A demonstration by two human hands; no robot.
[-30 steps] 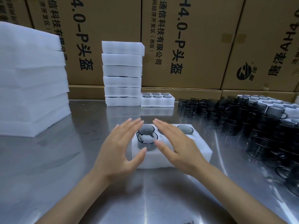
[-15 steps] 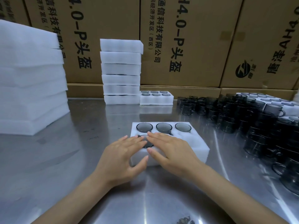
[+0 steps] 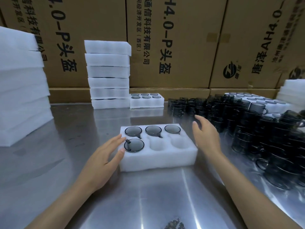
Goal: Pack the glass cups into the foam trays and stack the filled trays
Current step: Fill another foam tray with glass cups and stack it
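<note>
Mid-fill: foam tray [image 3: 158, 161] holds four cups, two pockets empty — left hand [image 3: 105, 156] steadies it, fingers relaxed; right hand [image 3: 206, 134], released, nears loose glass cups [image 3: 247, 123] — next grab one.

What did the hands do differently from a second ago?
Both hands pressed the fourth glass cup down into its near-left hole in the foam tray, then let go. The right hand lifted off and swung right, toward the loose cups. The left hand slid back to the tray's left edge. Three back-row cups, two empty holes and the stack of trays stayed put.
</note>
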